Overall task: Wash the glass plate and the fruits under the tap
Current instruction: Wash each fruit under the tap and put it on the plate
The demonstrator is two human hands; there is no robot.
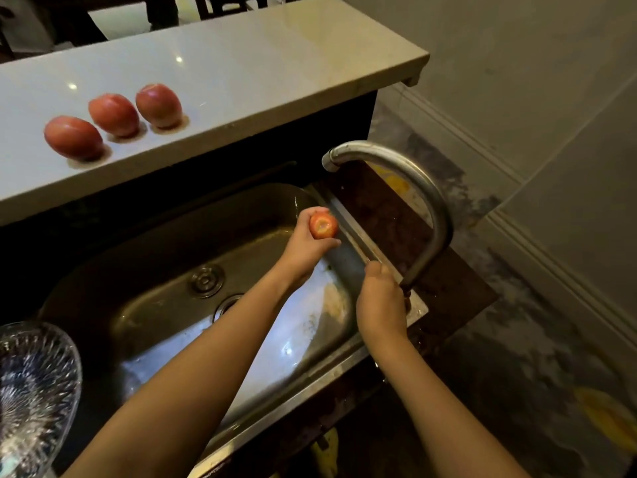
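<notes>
My left hand (305,244) holds a red apple (323,226) over the right end of the steel sink (172,236), below the spout of the curved metal tap (406,174). No water stream is visible. My right hand (379,301) is closed around the tap's base, hiding what it grips there. Three more red apples (74,136) (113,114) (158,105) sit in a row on the white upper counter (258,63). The cut-glass plate (34,391) rests at the lower left, beside the sink.
The sink drain (206,280) lies left of my left forearm. A dark counter strip (386,215) runs behind the tap. Right of the counter is patterned floor (517,357) and a pale wall (517,63). A yellow item (606,419) lies on the floor at lower right.
</notes>
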